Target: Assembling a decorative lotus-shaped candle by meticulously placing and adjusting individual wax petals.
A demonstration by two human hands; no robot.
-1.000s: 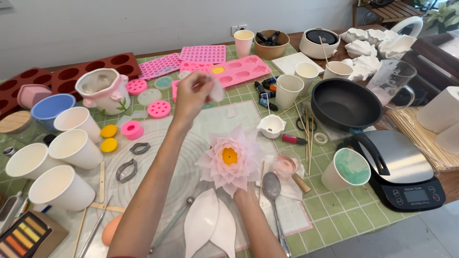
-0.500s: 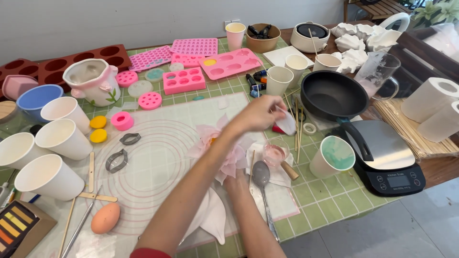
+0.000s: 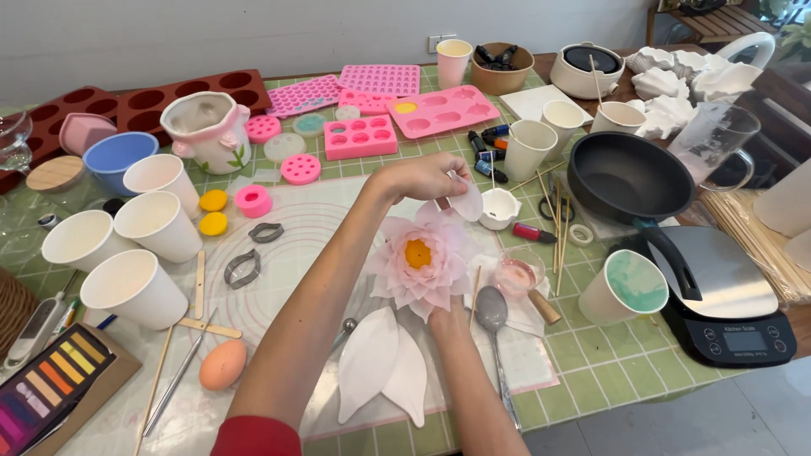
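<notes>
Head view: pink flower (image 3: 420, 262) with yellow centre sits mid-mat, propped from below by right hand (image 3: 448, 321), fingers closed under its base. Left hand (image 3: 420, 177) above it, fingertips pinched on a white petal (image 3: 467, 203). Small white bowl (image 3: 499, 208) just beside; two white leaf moulds (image 3: 384, 363) near front edge.

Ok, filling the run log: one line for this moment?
left hand: holds white petal | right hand: supports pink flower from below | beside: small white bowl
</notes>
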